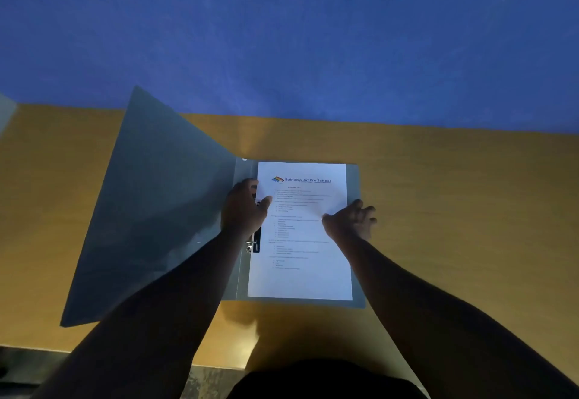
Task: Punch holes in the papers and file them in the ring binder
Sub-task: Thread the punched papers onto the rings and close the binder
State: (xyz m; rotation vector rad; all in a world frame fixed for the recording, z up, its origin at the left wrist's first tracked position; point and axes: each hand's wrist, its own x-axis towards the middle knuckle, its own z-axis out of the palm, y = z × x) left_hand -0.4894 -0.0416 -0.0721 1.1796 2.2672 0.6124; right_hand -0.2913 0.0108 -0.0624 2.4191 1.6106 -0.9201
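Observation:
A grey ring binder (150,210) lies open on the wooden table (454,210), its front cover tilted up to the left. A printed white paper (300,242) lies on the binder's right half. The metal ring mechanism (254,243) shows along the paper's left edge. My left hand (242,207) rests on that edge over the upper part of the mechanism, fingers pressing the paper. My right hand (351,220) lies on the paper's right side with its fingers curled at the edge. No hole punch is in view.
A blue wall (313,38) rises behind the table's far edge. The table's near edge (34,347) runs across the bottom left, with dark floor below it. My dark clothing fills the bottom centre.

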